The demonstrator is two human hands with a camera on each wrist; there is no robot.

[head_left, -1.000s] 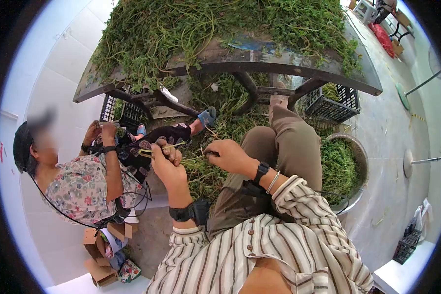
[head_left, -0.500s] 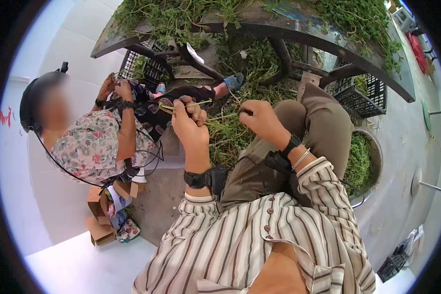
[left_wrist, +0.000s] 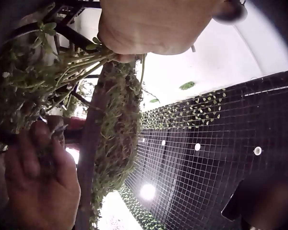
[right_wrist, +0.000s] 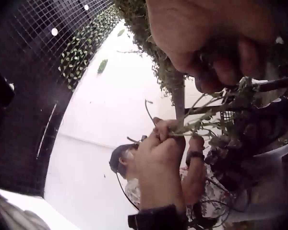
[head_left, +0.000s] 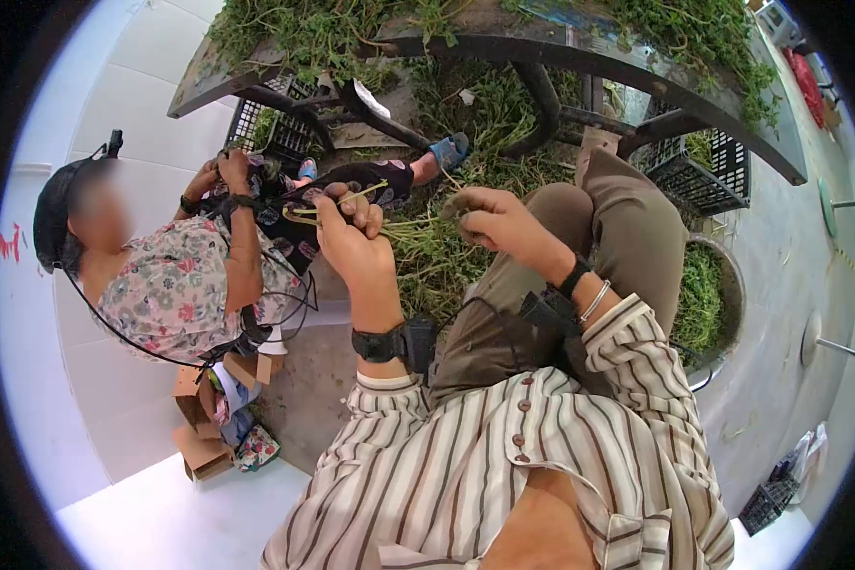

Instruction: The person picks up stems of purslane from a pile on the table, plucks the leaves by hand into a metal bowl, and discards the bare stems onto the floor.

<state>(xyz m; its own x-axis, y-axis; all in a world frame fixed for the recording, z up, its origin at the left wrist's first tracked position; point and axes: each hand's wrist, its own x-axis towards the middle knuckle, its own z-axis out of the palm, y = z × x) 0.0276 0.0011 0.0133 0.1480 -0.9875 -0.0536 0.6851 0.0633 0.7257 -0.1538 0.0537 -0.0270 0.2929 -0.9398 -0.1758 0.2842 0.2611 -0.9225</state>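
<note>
My left hand [head_left: 356,249] pinches several thin green stems [head_left: 408,228]; one looped end sticks out to its left, and the rest trail right toward my other hand. In the left wrist view, leafy stems [left_wrist: 81,67] hang from under the left hand [left_wrist: 153,24]. My right hand [head_left: 508,223] is held just right of the bunch, its dark-stained fingers bent and the thumb a little apart. The right wrist view shows the right hand [right_wrist: 211,38] with curled fingers above the leafy tips; whether anything lies within them, I cannot tell.
Greens cover the dark-edged table [head_left: 627,81] ahead. Black crates [head_left: 708,180] stand beneath it, and more greens lie on the floor. A round tub [head_left: 731,304] of greens is at my right. Another person [head_left: 176,275] sits close at my left, near cardboard boxes [head_left: 199,451].
The head view has shifted, putting the table higher in it. My right hand's thumb and fingers have parted somewhat, and more stems show between the hands. The left hand still holds its stems.
</note>
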